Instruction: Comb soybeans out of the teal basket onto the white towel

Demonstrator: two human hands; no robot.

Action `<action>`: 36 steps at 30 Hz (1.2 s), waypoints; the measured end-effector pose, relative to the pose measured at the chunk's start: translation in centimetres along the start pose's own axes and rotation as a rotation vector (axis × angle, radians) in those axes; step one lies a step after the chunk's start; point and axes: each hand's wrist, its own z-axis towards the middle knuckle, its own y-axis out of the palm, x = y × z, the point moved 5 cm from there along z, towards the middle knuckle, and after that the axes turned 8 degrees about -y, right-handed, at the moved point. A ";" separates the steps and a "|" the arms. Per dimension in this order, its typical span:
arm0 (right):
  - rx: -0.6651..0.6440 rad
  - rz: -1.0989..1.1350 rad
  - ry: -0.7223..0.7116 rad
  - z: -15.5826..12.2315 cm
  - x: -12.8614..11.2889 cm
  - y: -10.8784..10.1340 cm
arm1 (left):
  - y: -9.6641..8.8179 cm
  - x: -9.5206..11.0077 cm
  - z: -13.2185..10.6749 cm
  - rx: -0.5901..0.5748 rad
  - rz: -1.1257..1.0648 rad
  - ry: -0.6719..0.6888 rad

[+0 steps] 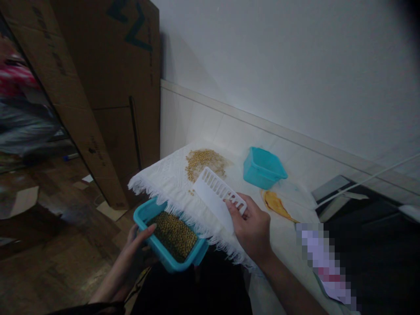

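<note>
A tall cardboard carton [108, 83] stands ahead of and to the left of both hands. A white fringed cloth [164, 173] covers the tabletop beneath the right hand [254, 227], its fringe hanging over the far side of the blue plastic tub [179, 265] at the left hand [139, 245]. That hand is curled around the tub's near-left side, thumb hooked over the rim; its other fingers are mostly hidden, so their exact hold cannot be told. Loaded with small tan and greenish beans [175, 232], the tub should feel weighty, its smooth walls somewhat slippery and its contents apt to slide if tipped; the rim, backed by fingers below, seems the surest hold. A second blue tub [262, 170] stands beyond the right hand. The right hand pinches a white slotted scraper [213, 201] by its barred edge, thumb on top; it looks light and fairly stiff, with the openwork giving good purchase. A yellow spoon-like utensil [277, 205] lies just right of that hand. Beyond the scraper, loose tan beans [201, 159] lie heaped, likely hard and quick to roll.
</note>
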 end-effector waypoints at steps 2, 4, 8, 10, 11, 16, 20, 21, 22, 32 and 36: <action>-0.013 0.004 -0.015 0.1 -0.1 0.3 | -0.1 0.1 0.0 0.013 0.003 0.010; -0.024 0.008 -0.021 0.2 -0.1 0.7 | -0.1 0.3 0.1 0.010 0.005 0.029; -0.017 -0.008 -0.059 0.2 -0.3 1.2 | -0.4 0.8 0.6 -0.008 0.014 0.062; -0.019 -0.035 -0.100 0.2 -0.7 1.3 | -0.7 1.1 0.8 -0.017 0.029 0.069; -0.027 -0.048 -0.125 0.1 -1.0 1.4 | -0.8 1.2 0.9 -0.027 0.039 0.073; -0.092 -0.033 -0.190 -0.2 -2.6 1.1 | -1.2 1.4 1.2 -0.060 0.052 0.092; -0.025 -0.022 -0.123 -0.1 -2.0 -0.1 | -1.3 1.0 1.2 -0.060 0.060 0.091; -0.004 -0.034 -0.106 0.1 -1.5 -0.4 | -1.2 0.9 1.2 -0.052 0.069 0.083; 0.008 -0.051 -0.091 0.2 -1.1 -0.5 | -1.2 0.7 1.2 -0.041 0.074 0.070; 0.022 -0.091 -0.082 0.1 0.1 -0.3 | -0.8 0.5 0.6 -0.006 0.061 0.031; 0.004 -0.073 -0.081 0.1 -0.3 -0.3 | -0.6 0.6 0.5 -0.020 0.048 0.042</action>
